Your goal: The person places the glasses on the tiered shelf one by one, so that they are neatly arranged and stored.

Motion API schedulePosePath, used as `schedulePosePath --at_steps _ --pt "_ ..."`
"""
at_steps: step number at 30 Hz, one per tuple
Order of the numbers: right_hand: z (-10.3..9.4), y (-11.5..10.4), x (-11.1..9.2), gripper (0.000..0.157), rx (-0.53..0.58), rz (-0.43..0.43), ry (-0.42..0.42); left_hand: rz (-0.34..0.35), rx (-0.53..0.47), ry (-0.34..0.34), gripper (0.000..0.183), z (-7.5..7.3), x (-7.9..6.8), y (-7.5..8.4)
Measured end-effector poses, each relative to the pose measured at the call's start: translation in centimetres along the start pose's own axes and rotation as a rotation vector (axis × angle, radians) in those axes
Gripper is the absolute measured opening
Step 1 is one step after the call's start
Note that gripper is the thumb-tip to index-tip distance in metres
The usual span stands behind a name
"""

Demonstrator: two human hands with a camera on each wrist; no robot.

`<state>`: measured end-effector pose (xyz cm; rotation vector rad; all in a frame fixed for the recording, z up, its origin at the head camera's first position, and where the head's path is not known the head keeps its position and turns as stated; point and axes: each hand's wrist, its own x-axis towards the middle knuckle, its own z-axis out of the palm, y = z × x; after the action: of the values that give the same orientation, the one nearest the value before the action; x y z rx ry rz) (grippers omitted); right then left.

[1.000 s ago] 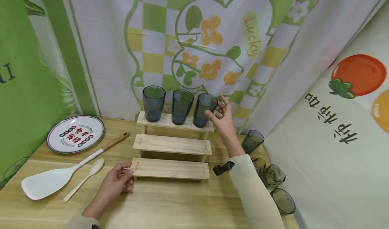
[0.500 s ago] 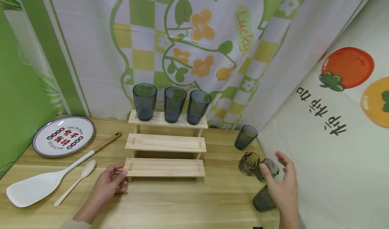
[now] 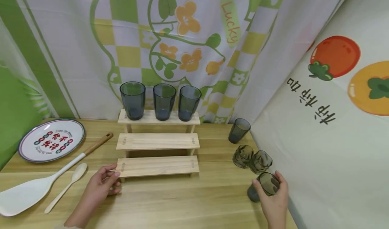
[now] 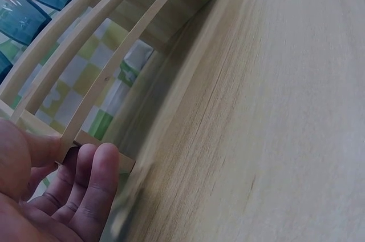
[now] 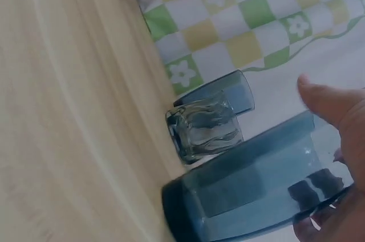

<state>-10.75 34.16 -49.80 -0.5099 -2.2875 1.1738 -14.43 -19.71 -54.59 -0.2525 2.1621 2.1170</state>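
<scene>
My left hand [image 3: 101,185] pinches the left end of the lowest step of a three-tier wooden rack [image 3: 158,166]. In the left wrist view, the thumb lies over the board [image 4: 108,73] and the fingers curl beneath it. On the rack's top step stand three blue-grey glasses [image 3: 164,102]. At the table's right side, my right hand [image 3: 275,197] is around the upper part of a tall tinted glass [image 3: 253,192], its fingers on the far side. The right wrist view shows the thumb [image 5: 325,96] a little apart from this glass [image 5: 245,185].
Behind that glass are two short wavy glasses [image 3: 243,156] and another tall tinted glass [image 3: 239,130]. On the left lie a patterned plate [image 3: 51,140], a white turner [image 3: 30,192] with a wooden handle and a wooden spoon [image 3: 67,188]. Curtains [image 3: 130,30] close off the back.
My right hand has gone from the glass on the top step over to the front glass at the right. The left hand keeps its place on the rack, while the head view shifts rightward.
</scene>
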Motion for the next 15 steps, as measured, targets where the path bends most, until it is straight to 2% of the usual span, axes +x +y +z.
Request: schedulePosePath --at_steps 3,6,10,12,15 --pt "0.6 -0.2 0.3 0.099 0.001 0.008 -0.047 0.011 0.004 0.001 0.056 0.0 0.1 0.0" --pt "1.1 -0.7 0.5 0.1 0.057 -0.019 -0.146 0.013 0.009 0.005 0.056 -0.1 0.1 0.0" --pt "1.8 -1.1 0.4 0.104 0.218 -0.059 -0.276 0.008 0.009 0.008 0.056 -0.1 0.0 0.0" --pt "2.0 -1.2 0.4 0.109 0.281 -0.042 -0.327 0.005 0.006 0.01 0.056 -0.1 0.1 -0.1" --pt "2.3 -1.1 0.4 0.113 0.347 0.03 -0.399 0.0 0.003 0.013 0.056 -0.1 0.0 -0.1"
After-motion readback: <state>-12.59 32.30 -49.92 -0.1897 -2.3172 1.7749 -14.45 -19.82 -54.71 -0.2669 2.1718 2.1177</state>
